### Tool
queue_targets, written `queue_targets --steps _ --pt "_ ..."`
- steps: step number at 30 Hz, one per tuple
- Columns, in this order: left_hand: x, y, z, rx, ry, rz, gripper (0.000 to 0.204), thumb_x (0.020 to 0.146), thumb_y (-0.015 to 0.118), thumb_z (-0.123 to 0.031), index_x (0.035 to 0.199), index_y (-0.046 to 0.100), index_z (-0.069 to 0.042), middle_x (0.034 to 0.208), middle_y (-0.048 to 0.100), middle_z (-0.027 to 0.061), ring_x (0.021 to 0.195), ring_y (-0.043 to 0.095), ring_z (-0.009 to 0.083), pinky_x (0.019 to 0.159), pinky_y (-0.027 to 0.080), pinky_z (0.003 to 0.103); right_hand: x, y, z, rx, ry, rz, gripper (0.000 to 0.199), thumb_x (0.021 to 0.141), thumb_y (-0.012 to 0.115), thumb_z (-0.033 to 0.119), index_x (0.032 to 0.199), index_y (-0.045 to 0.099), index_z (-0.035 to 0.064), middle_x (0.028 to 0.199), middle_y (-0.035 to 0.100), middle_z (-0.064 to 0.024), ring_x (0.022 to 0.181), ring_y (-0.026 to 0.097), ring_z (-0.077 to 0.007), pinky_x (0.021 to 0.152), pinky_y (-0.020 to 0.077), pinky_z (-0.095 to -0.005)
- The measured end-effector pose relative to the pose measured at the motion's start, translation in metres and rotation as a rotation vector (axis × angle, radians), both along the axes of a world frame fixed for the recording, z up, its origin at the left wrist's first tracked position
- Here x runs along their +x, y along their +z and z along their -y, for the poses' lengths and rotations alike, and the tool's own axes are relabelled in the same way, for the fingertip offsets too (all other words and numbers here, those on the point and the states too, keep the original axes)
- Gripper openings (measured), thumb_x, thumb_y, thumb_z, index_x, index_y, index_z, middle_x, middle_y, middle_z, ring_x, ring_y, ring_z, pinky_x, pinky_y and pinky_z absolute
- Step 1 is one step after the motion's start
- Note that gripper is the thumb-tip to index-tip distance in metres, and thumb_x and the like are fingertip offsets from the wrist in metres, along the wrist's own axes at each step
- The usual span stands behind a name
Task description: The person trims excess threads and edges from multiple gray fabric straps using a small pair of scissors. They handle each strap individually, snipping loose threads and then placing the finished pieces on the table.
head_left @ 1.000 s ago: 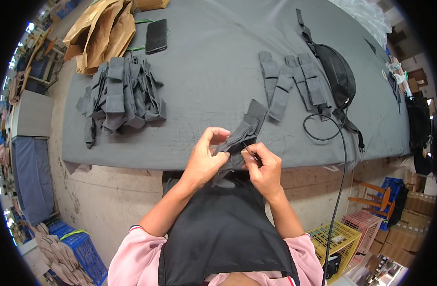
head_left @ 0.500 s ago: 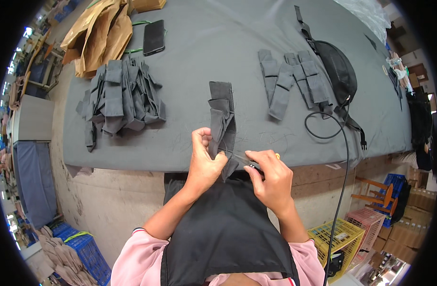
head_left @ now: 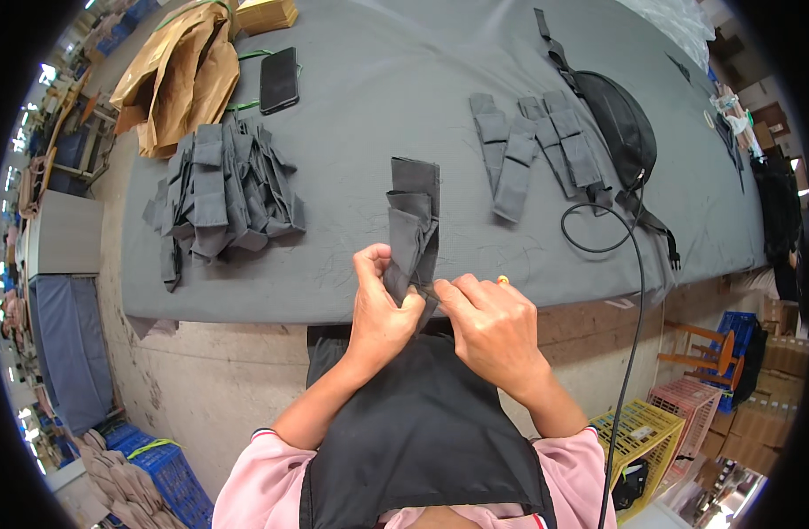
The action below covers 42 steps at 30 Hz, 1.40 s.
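A folded dark grey fabric strip [head_left: 413, 220] stands out over the table's near edge, its layers stacked and slightly fanned. My left hand [head_left: 382, 300] grips its lower part between thumb and fingers. My right hand [head_left: 492, 326] is closed, its thumb and forefinger at the strip's lower right edge. What those fingers pinch is hidden behind them. A small yellow thing [head_left: 503, 279] shows at one right finger. To the left lies a heap of similar grey strips [head_left: 219, 189]; several more strips [head_left: 514, 167] lie to the right.
On the grey-covered table [head_left: 351, 115] are loose threads, a phone [head_left: 279, 81], a brown paper bag [head_left: 179, 79] and a black waist bag [head_left: 616, 123]. A black cable [head_left: 638, 291] hangs over the near edge at right. Yellow crate [head_left: 638, 436] and wooden stool [head_left: 700, 353] stand below.
My right hand has moved left and in against the strip; the dark tool-like thing and thread seen by its fingers are now hidden. My left hand keeps its grip. The view has shifted slightly.
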<state>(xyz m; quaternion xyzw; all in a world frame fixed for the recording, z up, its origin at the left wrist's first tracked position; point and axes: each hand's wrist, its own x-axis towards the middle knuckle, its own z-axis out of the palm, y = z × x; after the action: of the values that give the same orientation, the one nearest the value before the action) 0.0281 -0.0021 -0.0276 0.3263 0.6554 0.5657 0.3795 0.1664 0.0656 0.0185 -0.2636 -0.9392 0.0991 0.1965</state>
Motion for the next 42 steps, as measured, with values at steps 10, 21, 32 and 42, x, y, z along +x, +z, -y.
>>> queue_targets --steps 10,21,32,42 --pt "-0.001 -0.005 -0.003 0.078 -0.021 0.164 0.054 0.072 0.049 0.012 0.12 0.03 -0.003 0.109 0.043 0.0087 0.097 0.046 0.0127 0.086 0.041 0.025 0.005 0.004 -0.006 -0.104 -0.005 -0.082 0.025 0.071 0.064 0.004 0.095 0.062 0.0054 0.076 0.058 -0.0023 0.064 0.057 -0.0179 0.059 0.0439 -0.0308" --pt "-0.012 0.006 -0.006 0.066 -0.095 0.778 0.033 0.096 0.053 -0.027 0.115 0.04 -0.004 0.11 0.052 0.0094 0.099 0.056 0.0158 0.088 0.047 0.029 -0.009 0.001 -0.002 -0.693 -0.237 -0.725 0.019 0.081 0.065 -0.003 0.099 0.063 -0.0005 0.086 0.063 -0.0062 0.073 0.06 -0.0098 0.06 0.0462 -0.0216" --pt "-0.026 -0.003 -0.006 0.131 -0.033 0.886 0.061 0.099 0.027 -0.05 0.118 0.053 0.002 0.111 0.059 0.0128 0.093 0.061 0.0193 0.081 0.054 0.035 -0.011 -0.033 0.036 -1.009 -0.216 -0.645 0.024 0.079 0.067 -0.002 0.102 0.06 0.0002 0.093 0.061 -0.0068 0.071 0.062 -0.0113 0.059 0.0511 -0.024" --pt "-0.029 -0.008 -0.003 0.239 -0.094 1.119 0.041 0.101 0.034 -0.037 0.109 0.053 -0.001 0.1 0.063 0.0087 0.084 0.065 0.0183 0.073 0.057 0.033 -0.017 -0.029 0.027 -0.546 -0.145 -0.576 0.027 0.072 0.073 -0.001 0.097 0.065 0.0038 0.084 0.056 -0.0071 0.061 0.057 -0.0137 0.051 0.0478 -0.0252"
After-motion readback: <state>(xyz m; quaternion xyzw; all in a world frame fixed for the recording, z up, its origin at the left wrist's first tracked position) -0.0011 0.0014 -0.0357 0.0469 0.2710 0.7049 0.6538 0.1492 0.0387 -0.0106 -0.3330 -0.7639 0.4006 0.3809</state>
